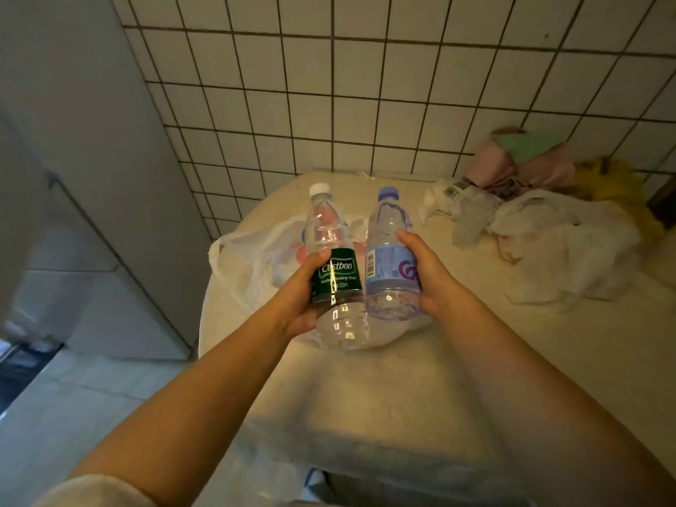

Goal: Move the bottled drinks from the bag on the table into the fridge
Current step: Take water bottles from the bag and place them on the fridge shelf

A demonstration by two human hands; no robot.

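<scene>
Left hand (300, 298) grips green-labelled clear bottle (334, 272).

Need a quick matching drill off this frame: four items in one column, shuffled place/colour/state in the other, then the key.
Items
1. green-label bottle
2. purple-label bottle
3. white bag
4. pink and green packet

Descriptions
A. lies on the table behind the hands, at its left edge
B. white cap, held in the left hand
C. at the back right, against the tiled wall
D. purple cap, held in the right hand

Pairs: 1-B, 2-D, 3-A, 4-C
</scene>
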